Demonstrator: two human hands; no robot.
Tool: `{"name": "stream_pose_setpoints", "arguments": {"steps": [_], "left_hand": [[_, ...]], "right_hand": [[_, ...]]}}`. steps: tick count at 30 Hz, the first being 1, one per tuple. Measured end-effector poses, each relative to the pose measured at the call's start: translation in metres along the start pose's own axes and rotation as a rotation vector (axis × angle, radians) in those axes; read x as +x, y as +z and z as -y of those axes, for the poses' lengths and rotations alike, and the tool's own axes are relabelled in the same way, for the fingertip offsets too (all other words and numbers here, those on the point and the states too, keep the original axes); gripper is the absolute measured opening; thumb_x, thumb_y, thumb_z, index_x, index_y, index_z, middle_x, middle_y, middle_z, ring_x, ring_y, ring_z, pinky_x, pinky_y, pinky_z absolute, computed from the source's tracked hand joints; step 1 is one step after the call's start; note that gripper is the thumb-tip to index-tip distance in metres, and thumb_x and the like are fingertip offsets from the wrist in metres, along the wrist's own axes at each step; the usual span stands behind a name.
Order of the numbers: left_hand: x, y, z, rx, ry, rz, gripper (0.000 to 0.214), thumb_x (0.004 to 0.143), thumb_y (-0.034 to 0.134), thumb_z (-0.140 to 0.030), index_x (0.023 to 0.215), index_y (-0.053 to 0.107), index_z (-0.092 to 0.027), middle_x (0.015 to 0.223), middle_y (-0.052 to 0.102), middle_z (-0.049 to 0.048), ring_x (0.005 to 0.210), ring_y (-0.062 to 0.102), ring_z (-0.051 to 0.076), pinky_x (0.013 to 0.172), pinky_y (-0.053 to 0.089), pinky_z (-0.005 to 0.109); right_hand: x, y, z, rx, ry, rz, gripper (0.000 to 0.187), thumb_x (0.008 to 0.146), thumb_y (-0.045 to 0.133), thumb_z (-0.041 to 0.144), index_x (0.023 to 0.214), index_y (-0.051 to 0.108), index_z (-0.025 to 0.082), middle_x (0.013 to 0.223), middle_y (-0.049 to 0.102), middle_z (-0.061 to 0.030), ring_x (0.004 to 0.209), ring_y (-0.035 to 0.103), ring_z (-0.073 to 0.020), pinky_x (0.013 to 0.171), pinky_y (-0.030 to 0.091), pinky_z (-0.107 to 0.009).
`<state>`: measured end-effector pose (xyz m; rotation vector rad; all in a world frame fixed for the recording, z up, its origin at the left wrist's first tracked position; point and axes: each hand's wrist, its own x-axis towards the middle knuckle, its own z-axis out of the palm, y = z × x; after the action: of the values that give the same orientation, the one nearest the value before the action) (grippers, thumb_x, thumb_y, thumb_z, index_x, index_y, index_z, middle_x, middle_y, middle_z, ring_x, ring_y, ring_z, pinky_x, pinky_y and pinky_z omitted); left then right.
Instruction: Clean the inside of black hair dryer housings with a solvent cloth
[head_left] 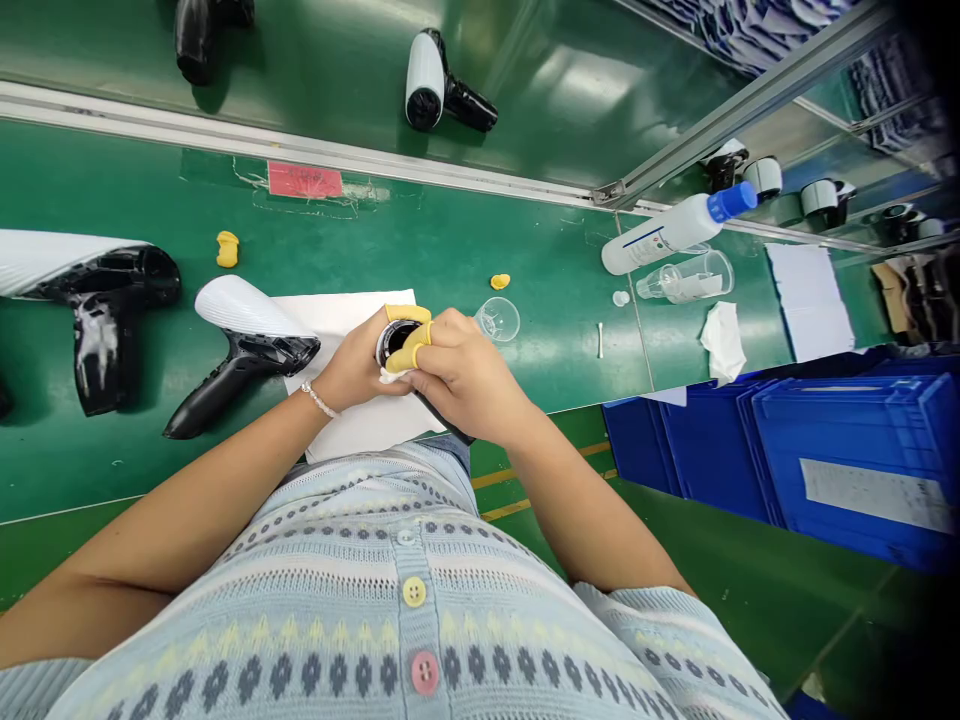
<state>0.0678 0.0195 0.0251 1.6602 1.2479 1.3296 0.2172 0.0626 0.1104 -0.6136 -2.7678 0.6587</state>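
Note:
My left hand (360, 365) and my right hand (457, 375) meet over the near edge of the green table (465, 250). Both are closed around a black-and-white hair dryer (395, 340) whose round open end faces up. Yellow finger cots cover a left fingertip and a right fingertip at its rim. A bit of white cloth shows under the right fingers against the dryer. A white sheet (345, 330) lies on the table under my hands.
Two more hair dryers (247, 350) (97, 290) lie to the left, and others (442, 90) sit on the conveyor behind. A small clear cup (499, 320), a white bottle with blue cap (675, 228), a clear beaker (690, 278) and a crumpled wipe (724, 340) lie right. Blue crates (825, 450) stand below right.

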Motion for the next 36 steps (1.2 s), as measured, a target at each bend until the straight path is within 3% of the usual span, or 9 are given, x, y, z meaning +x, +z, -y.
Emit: {"name": "stream_pose_setpoints", "arguments": {"steps": [5, 8, 12, 14, 19, 27, 31, 36], "left_hand": [[0.002, 0.002, 0.005, 0.058, 0.047, -0.063, 0.04, 0.064, 0.064, -0.027, 0.1, 0.051, -0.017, 0.093, 0.063, 0.0027, 0.086, 0.061, 0.021, 0.075, 0.051, 0.033], [0.002, 0.002, 0.005, 0.047, -0.007, -0.037, 0.039, 0.064, 0.068, -0.033, 0.095, 0.053, -0.016, 0.095, 0.064, 0.0058, 0.09, 0.062, 0.025, 0.079, 0.051, 0.037], [0.0, 0.001, 0.003, 0.026, -0.061, -0.023, 0.051, 0.062, 0.074, -0.036, 0.103, 0.053, -0.014, 0.101, 0.064, 0.0074, 0.096, 0.062, 0.026, 0.083, 0.05, 0.036], [0.0, 0.002, 0.004, -0.013, -0.053, -0.037, 0.056, 0.062, 0.074, -0.034, 0.109, 0.052, -0.014, 0.103, 0.064, 0.0072, 0.095, 0.062, 0.025, 0.083, 0.05, 0.035], [0.0, 0.002, 0.006, -0.059, 0.001, -0.053, 0.053, 0.061, 0.07, -0.026, 0.109, 0.051, -0.018, 0.1, 0.065, 0.0048, 0.09, 0.063, 0.022, 0.077, 0.051, 0.032], [0.001, 0.0, 0.0, -0.044, 0.002, -0.025, 0.05, 0.063, 0.067, -0.026, 0.109, 0.05, -0.016, 0.101, 0.063, 0.005, 0.09, 0.062, 0.021, 0.077, 0.051, 0.033], [0.003, 0.002, 0.003, -0.044, 0.036, -0.043, 0.04, 0.061, 0.069, -0.027, 0.097, 0.053, -0.017, 0.096, 0.063, 0.0047, 0.09, 0.061, 0.022, 0.08, 0.051, 0.036], [0.002, 0.001, 0.005, -0.039, 0.032, -0.011, 0.05, 0.061, 0.066, -0.027, 0.107, 0.049, -0.018, 0.1, 0.062, 0.0037, 0.09, 0.061, 0.021, 0.079, 0.051, 0.035]], "right_hand": [[0.023, 0.0, 0.004, -0.095, 0.133, 0.025, 0.017, 0.088, 0.053, 0.017, 0.079, 0.067, 0.019, 0.079, 0.057, -0.0031, 0.087, 0.046, -0.021, 0.074, 0.032, -0.034], [0.035, -0.001, 0.003, -0.04, 0.213, -0.012, 0.013, 0.088, 0.055, 0.017, 0.086, 0.067, 0.017, 0.082, 0.056, -0.0038, 0.087, 0.047, -0.0205, 0.075, 0.034, -0.033], [0.023, -0.004, -0.002, 0.198, 0.218, -0.129, 0.015, 0.09, 0.051, 0.022, 0.095, 0.064, 0.016, 0.082, 0.056, -0.0017, 0.081, 0.05, -0.0168, 0.072, 0.038, -0.028], [0.014, -0.004, -0.002, 0.207, 0.221, -0.151, 0.014, 0.089, 0.052, 0.022, 0.093, 0.063, 0.016, 0.08, 0.055, -0.0013, 0.079, 0.05, -0.0163, 0.071, 0.038, -0.027], [0.01, 0.001, 0.003, 0.02, 0.175, -0.059, 0.013, 0.088, 0.052, 0.019, 0.082, 0.063, 0.016, 0.075, 0.054, -0.0027, 0.079, 0.047, -0.0184, 0.074, 0.033, -0.03], [0.015, -0.01, 0.008, -0.125, 0.12, 0.117, 0.016, 0.086, 0.05, 0.011, 0.085, 0.064, 0.017, 0.073, 0.054, -0.0018, 0.077, 0.045, -0.0177, 0.068, 0.026, -0.03], [0.025, -0.014, 0.01, -0.169, 0.075, 0.154, 0.018, 0.086, 0.047, 0.011, 0.084, 0.063, 0.017, 0.075, 0.055, -0.0025, 0.075, 0.044, -0.0171, 0.068, 0.027, -0.03], [0.025, -0.017, 0.011, -0.152, 0.018, 0.216, 0.02, 0.085, 0.045, 0.008, 0.085, 0.064, 0.015, 0.072, 0.054, -0.0019, 0.074, 0.045, -0.0158, 0.069, 0.032, -0.028]]}}
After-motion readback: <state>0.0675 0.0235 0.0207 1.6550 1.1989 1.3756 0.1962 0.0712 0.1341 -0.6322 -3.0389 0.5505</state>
